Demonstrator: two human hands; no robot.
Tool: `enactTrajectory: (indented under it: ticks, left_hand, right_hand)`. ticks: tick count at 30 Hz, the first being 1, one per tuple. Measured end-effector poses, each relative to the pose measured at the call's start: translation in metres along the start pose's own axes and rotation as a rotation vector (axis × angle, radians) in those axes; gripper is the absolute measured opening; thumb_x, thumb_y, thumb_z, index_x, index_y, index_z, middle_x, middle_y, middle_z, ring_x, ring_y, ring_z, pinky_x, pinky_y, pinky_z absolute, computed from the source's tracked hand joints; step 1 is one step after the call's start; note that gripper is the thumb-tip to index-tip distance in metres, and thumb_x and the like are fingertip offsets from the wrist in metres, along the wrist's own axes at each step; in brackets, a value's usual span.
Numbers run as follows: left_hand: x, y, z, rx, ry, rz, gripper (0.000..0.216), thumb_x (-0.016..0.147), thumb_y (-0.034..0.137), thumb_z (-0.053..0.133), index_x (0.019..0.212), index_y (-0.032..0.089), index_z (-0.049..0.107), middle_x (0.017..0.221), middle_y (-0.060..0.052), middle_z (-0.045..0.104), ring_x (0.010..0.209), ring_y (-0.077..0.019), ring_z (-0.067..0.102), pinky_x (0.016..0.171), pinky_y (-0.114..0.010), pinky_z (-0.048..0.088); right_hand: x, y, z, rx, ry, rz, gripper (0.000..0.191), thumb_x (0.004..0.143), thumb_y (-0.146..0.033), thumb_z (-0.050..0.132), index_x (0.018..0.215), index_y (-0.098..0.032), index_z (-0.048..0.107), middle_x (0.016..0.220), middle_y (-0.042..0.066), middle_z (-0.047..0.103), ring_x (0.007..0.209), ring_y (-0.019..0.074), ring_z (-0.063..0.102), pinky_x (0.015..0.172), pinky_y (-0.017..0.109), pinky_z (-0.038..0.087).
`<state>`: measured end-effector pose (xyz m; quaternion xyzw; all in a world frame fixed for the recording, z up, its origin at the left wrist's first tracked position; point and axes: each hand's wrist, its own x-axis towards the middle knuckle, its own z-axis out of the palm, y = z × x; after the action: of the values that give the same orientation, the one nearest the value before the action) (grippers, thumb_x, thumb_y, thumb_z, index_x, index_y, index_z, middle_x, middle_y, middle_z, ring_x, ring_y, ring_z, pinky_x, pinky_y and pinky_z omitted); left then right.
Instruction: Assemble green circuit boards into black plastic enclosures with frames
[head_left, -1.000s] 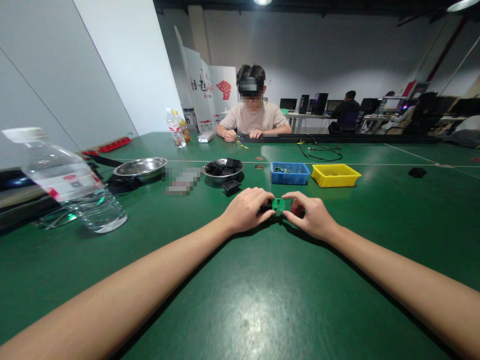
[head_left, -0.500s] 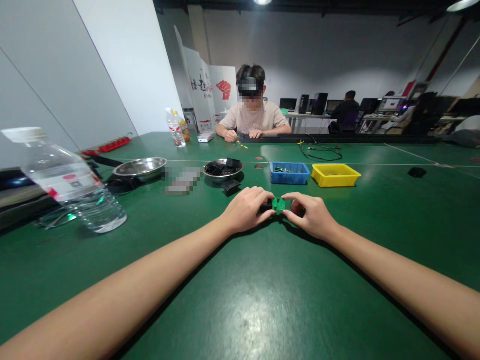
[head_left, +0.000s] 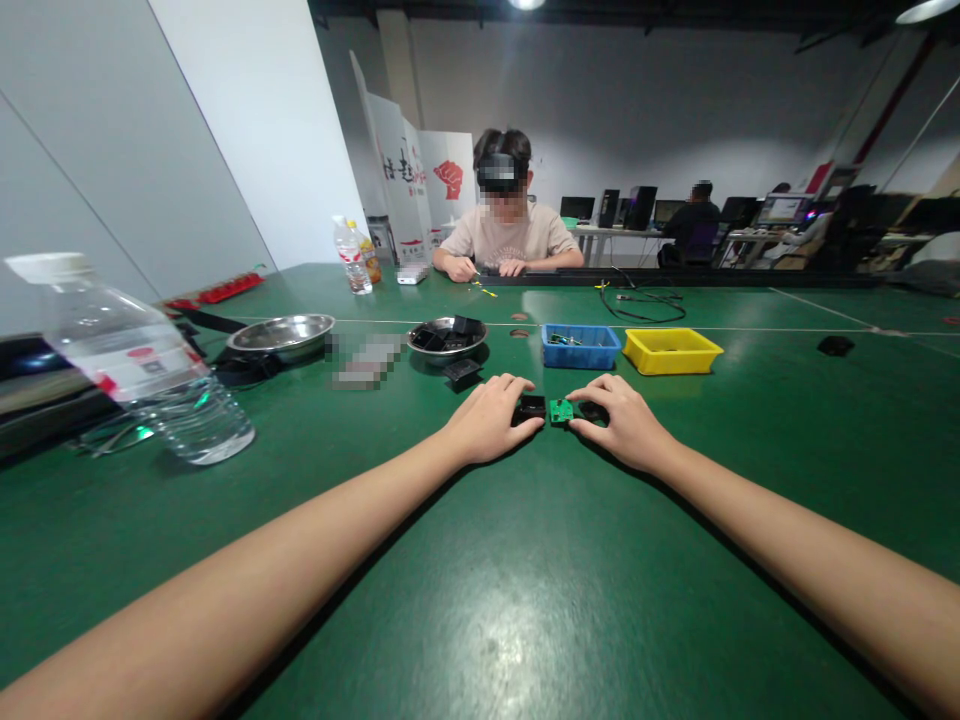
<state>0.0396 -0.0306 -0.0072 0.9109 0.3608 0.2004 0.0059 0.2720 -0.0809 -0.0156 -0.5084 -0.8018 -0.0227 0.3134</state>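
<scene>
A small green circuit board (head_left: 561,412) sits at the fingertips of my right hand (head_left: 626,425), pinched at its right edge between thumb and fingers. Just left of it, my left hand (head_left: 491,420) curls its thumb and fingers around a small black plastic case (head_left: 532,407). A narrow gap separates the board from the case. Under my right palm lies a dark round object (head_left: 594,411), partly covered by the fingers. Another black case (head_left: 463,374) rests on the table beyond my left hand.
Behind it stands a metal bowl (head_left: 416,347) of black cases. A blue bin (head_left: 580,357) with small parts and a yellow bin (head_left: 673,362) are beyond my hands. At left are a steel dish (head_left: 281,348) and a water bottle (head_left: 142,370). A person (head_left: 510,235) sits opposite.
My left fingertips have drawn back left from the circuit board, baring the black case. The board now tilts flatter in my right fingers.
</scene>
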Motion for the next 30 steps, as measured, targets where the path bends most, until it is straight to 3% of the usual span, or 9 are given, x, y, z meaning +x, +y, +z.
enactTrajectory:
  ticks: [4, 30]
  left_hand:
    - [0.001, -0.0018, 0.0008, -0.012, -0.057, -0.001, 0.034, 0.092, 0.044, 0.058, 0.114, 0.018, 0.057, 0.116, -0.011, 0.064, 0.108, -0.0269, 0.06, 0.099, -0.043, 0.049]
    - [0.0004, 0.0003, -0.0016, 0.008, -0.053, 0.007, 0.03, 0.091, 0.041, 0.058, 0.109, 0.017, 0.058, 0.112, -0.011, 0.065, 0.104, -0.0259, 0.06, 0.095, -0.041, 0.05]
  right_hand:
    - [0.0001, 0.0013, 0.0009, 0.008, -0.016, 0.014, 0.026, 0.082, -0.022, 0.072, 0.108, -0.023, 0.071, 0.098, 0.008, 0.063, 0.096, 0.0247, 0.058, 0.088, 0.04, 0.048]
    - [-0.0003, 0.0033, 0.0028, 0.033, -0.031, 0.059, 0.024, 0.079, -0.02, 0.069, 0.102, -0.021, 0.066, 0.101, 0.008, 0.064, 0.1, 0.026, 0.058, 0.092, 0.043, 0.046]
